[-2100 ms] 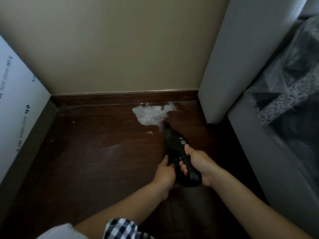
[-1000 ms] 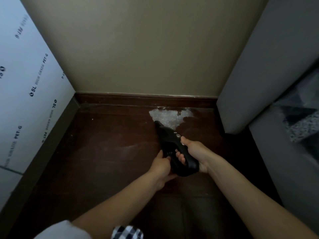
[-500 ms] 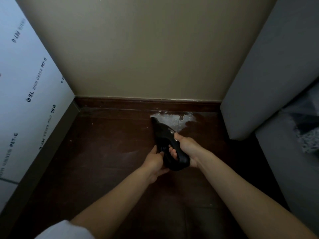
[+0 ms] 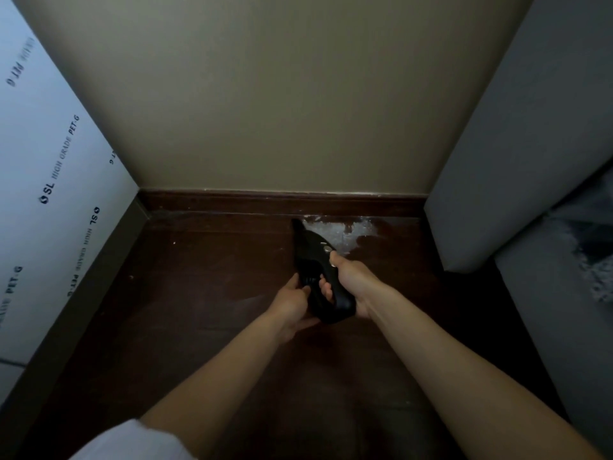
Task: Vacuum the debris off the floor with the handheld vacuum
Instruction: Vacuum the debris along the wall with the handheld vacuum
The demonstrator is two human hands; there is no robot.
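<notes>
Our right hand (image 4: 351,280) grips the vacuum (image 4: 315,260), left hand (image 4: 293,300) steadying; its nozzle has moved to the baseboard (image 4: 232,200), and the debris (image 4: 345,230) has shrunk.

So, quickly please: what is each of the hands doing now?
Left hand: fingers curled on the side of the handheld vacuum.
Right hand: grips the vacuum's handle.

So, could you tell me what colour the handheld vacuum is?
Black, seen in the head view: handheld vacuum.
</notes>
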